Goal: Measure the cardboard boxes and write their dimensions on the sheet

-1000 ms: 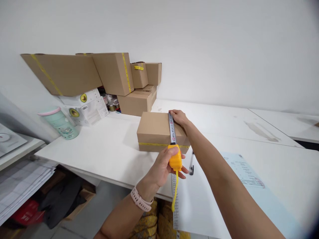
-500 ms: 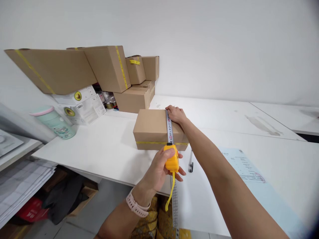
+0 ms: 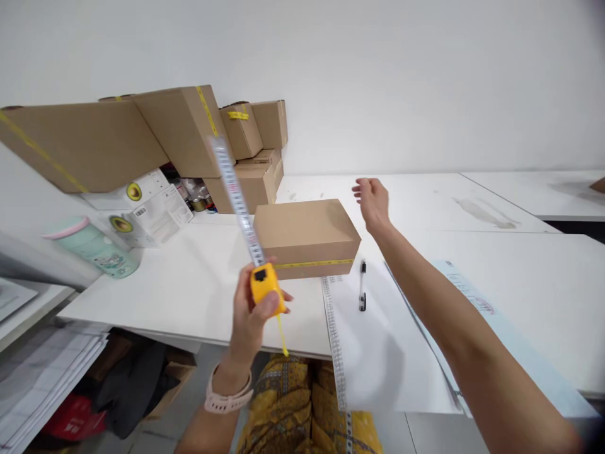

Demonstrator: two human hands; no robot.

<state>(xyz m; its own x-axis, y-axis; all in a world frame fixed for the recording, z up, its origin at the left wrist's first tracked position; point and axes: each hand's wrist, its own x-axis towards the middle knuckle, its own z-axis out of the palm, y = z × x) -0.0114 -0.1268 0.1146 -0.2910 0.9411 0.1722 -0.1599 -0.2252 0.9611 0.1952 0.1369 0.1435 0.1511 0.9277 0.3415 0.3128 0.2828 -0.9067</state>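
A yellow tape measure (image 3: 267,285) is gripped in my left hand (image 3: 252,309), its silver blade (image 3: 237,203) sticking out up and to the left, blurred near the tip. The blade passes in front of the left edge of a closed brown cardboard box (image 3: 307,227), which lies on the white table with yellow tape along its front. To the right of the box, my right hand (image 3: 373,203) is raised off it, holding nothing, with its fingers loosely bent and apart. A pen (image 3: 363,287) rests on an open spiral notebook (image 3: 378,353) below.
Large cardboard boxes (image 3: 174,126) are stacked at the back left, above white avocado-printed boxes (image 3: 146,214). A mint tumbler (image 3: 97,249) stands near them. Light blue paper (image 3: 501,334) lies right of the notebook. The white table (image 3: 189,296) ends at a front edge.
My left hand has swung left with the tape measure, taking the blade off the box. My right hand has let go of the blade's end and moved right, away from the box.
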